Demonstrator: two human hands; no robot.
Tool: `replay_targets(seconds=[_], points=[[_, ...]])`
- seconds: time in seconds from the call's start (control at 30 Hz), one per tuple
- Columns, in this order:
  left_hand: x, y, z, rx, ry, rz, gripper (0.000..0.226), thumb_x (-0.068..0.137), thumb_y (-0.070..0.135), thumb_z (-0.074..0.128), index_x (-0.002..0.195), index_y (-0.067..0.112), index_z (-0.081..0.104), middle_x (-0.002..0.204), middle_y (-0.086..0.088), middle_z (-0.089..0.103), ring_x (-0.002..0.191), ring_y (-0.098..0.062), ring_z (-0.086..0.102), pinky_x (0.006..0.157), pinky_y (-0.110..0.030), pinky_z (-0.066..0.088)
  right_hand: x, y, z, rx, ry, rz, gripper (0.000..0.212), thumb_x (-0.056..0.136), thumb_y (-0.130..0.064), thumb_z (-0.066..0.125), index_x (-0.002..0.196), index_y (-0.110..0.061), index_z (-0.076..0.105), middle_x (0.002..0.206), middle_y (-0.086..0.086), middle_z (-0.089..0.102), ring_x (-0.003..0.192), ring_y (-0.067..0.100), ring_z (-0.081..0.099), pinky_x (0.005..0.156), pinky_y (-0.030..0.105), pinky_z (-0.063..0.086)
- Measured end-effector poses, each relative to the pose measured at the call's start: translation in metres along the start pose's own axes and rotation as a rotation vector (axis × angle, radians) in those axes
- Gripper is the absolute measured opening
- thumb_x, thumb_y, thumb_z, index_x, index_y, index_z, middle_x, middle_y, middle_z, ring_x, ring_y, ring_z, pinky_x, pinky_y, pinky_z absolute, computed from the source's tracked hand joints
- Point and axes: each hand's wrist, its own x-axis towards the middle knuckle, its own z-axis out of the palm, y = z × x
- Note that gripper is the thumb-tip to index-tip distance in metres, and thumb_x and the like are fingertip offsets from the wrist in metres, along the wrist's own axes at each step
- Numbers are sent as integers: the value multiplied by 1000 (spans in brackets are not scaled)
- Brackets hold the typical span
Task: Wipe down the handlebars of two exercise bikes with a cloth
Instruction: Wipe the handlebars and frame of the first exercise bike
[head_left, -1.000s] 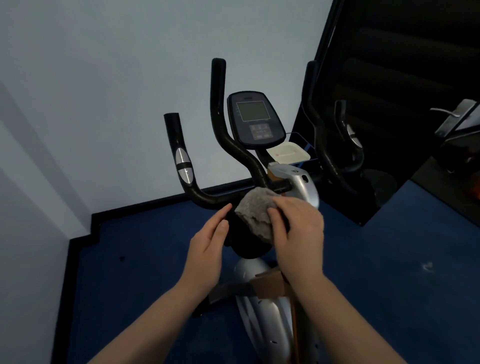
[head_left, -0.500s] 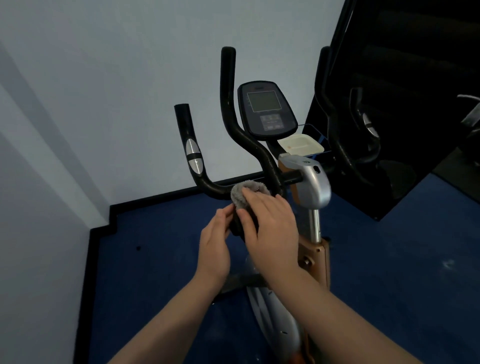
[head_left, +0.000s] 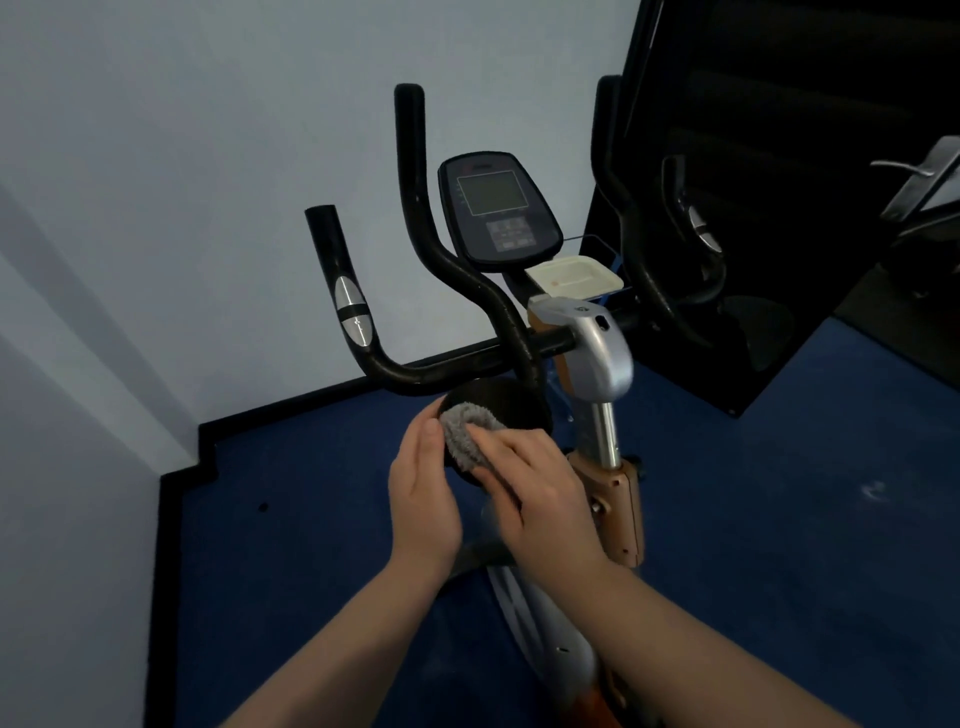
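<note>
The exercise bike stands in front of me with black handlebars (head_left: 415, 371) curving up to the left and centre. Under the crossbar is a round black part (head_left: 514, 408). A grey fluffy cloth (head_left: 462, 428) lies against it, below the crossbar. My right hand (head_left: 540, 483) presses the cloth onto that part with its fingers laid over it. My left hand (head_left: 423, 493) rests its fingers against the left side of the same part, beside the cloth, thumb near the cloth's edge.
A console (head_left: 496, 208) sits above the silver stem (head_left: 597, 353), with a white tray (head_left: 574, 278) behind it. The right handlebar (head_left: 639, 244) stands before a dark panel. Another machine (head_left: 924, 192) shows at the far right. Blue floor surrounds the bike; pale wall is left.
Both hands and the cloth have dropped from the crossbar down onto the round black part under it. The view has tilted so the bike sits higher.
</note>
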Motion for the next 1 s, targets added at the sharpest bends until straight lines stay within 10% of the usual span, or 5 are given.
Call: replay_targets(seconds=[0.17, 0.43, 0.7, 1.0], points=[[5, -1, 4, 29, 39, -5, 30, 101, 22, 36, 114, 21, 63, 104, 10, 68, 96, 0, 63, 75, -8, 46, 0, 13, -19, -178, -142, -102, 44, 78, 5, 68, 120, -6, 63, 104, 7, 66, 91, 24, 60, 75, 40, 53], [22, 2, 2, 138, -81, -26, 31, 100, 25, 39, 123, 31, 59, 113, 14, 65, 102, 5, 59, 79, -9, 46, 41, 26, -50, 103, 264, 292, 30, 93, -16, 56, 123, -19, 60, 111, -13, 58, 105, 2, 50, 91, 6, 36], [20, -1, 0, 134, -145, 1, 32, 102, 23, 34, 126, 30, 55, 115, 16, 63, 105, 3, 59, 81, -8, 44, 49, 16, -10, 462, 139, 591, 23, 100, -28, 45, 114, -20, 62, 105, -1, 66, 99, 7, 61, 89, 35, 51], [21, -4, -2, 169, -176, 20, 34, 99, 33, 32, 125, 34, 53, 111, 15, 61, 101, 7, 56, 77, -3, 41, 6, -2, 10, 593, 420, 778, 21, 102, -26, 36, 107, -24, 56, 91, -12, 64, 84, -15, 59, 67, 0, 42]])
